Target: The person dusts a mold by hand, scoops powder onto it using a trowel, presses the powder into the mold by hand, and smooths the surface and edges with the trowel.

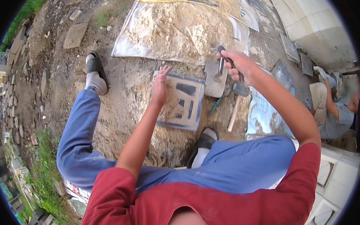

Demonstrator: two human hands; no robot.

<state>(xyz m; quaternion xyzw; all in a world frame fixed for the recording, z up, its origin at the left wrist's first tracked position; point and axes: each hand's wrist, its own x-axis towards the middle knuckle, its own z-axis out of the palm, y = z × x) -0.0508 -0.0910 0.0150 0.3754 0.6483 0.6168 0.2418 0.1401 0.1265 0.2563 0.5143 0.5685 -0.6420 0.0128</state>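
A square block mould (pixel 200 109) with a dark rim lies on the ground between my feet, sandy material inside it around several dark shaped parts. My left hand (pixel 160 85) is at the mould's left side, fingers stretched out and holding nothing; whether it touches the rim I cannot tell. Beyond the mould's far right corner, my right hand (pixel 240 67) grips the dark handle of a trowel (pixel 214 80). The trowel's flat grey blade points down beside the mould. A mallet (pixel 241 90) with a pale wooden handle lies below my right hand, near a thin green-handled tool (pixel 215 107).
A heap of pale sand (pixel 171 29) covers a white sheet (pixel 128 50) beyond the mould. A dusty blue sheet (pixel 264 110) lies to the right. Another person (pixel 336 107) sits at far right by a pale wall (pixel 312 21). Flat slabs (pixel 75 35) and rubble lie left.
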